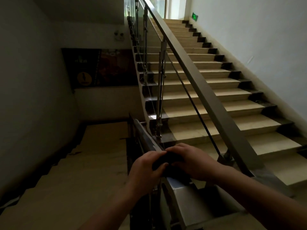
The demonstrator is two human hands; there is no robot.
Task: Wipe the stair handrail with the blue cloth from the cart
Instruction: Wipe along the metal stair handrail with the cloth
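Two hands are in my view, close together on the handrail (206, 98) at the turn of the stairs. My left hand (146, 170) sits on the near side, fingers curled over a dark cloth (164, 161) and thumb pressing it from the side, so this hand is closed on the cloth. My right hand (189, 161) lies just beside it, touching the same cloth, with fingers bent down over the top of it; I see it as a closed grip on the cloth too, though the fingertips are hidden under the fabric. The cloth looks almost black in this weak light, and I cannot confirm its colour. It is bunched between both hands and rests on the rail, at the point where the lower rail section (146, 135) meets the corner. Ahead of my right hand, the long rail climbs upward and away, along the stairs (207, 95) with pale steps. Beyond my left hand, the lower rail section goes down toward the dim landing (103, 135). Far above my right hand, on the white wall, a green exit sign (195, 16) glows. Far ahead of my left hand, a dark poster (99, 67) hangs on the wall.
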